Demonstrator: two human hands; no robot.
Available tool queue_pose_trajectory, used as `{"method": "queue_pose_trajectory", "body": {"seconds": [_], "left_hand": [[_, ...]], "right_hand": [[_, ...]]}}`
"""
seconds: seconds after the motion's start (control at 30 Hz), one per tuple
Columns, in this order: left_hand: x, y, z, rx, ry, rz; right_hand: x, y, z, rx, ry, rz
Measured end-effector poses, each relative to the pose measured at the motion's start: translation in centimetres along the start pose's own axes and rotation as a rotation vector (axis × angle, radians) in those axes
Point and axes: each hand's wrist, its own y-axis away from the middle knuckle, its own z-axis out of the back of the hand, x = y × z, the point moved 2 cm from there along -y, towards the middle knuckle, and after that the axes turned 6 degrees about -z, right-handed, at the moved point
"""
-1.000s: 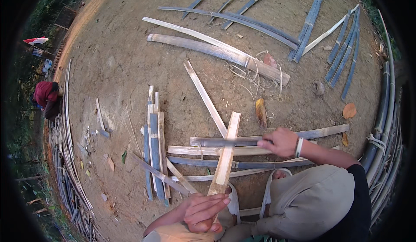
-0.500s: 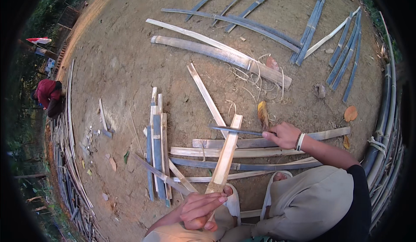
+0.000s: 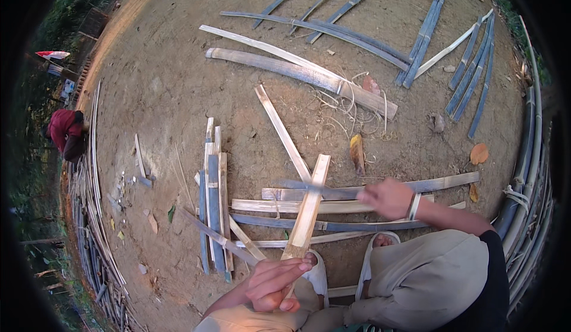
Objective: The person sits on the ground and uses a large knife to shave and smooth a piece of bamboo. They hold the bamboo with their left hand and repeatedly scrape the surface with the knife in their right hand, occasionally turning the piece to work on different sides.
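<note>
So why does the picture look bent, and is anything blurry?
Head view: the fisheye lens seems to bow the poles at right, with dark corners; the right hand and blade look motion-blurred, while the left hand and strip look clearer.

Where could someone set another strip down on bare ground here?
The widest bare patch lies between the pole pile and the wide bamboo strip, beyond the short pale stick. A narrower one separates the strip bundle from the slanting strip. It is crowded near the right hand, where crosswise strips lie close together.
</note>
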Motion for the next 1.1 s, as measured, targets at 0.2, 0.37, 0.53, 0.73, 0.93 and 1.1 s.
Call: {"method": "queue_pose_trajectory", "body": {"seconds": [0.2, 0.37, 0.53, 0.73, 0.93, 1.1], "left_hand": [[-0.3, 0.2, 0.1, 0.108, 0.017, 0.019], [0.0, 0.1, -0.1, 0.107, -0.008, -0.064], [-0.1, 0.0, 0.1, 0.072, -0.003, 0.032], [0.0, -0.7, -0.1, 0.064, -0.013, 0.081], [-0.2, -1.3, 0.4, 0.065, -0.022, 0.088], [0.6, 1.0, 1.3, -0.089, -0.06, 0.148]], "right_hand": [[4.2, 2.2, -0.5, 0.07, 0.0, 0.172], [-4.3, -3.8, -1.2, -0.042, -0.009, -0.143], [2.7, 2.0, -1.0, 0.033, -0.039, 0.086], [1.4, 0.3, -1.5, -0.043, -0.114, 0.028], [-2.7, -2.5, -2.4, -0.112, -0.115, -0.065], [-1.5, -1.7, -1.3, -0.106, -0.12, -0.034]]}}
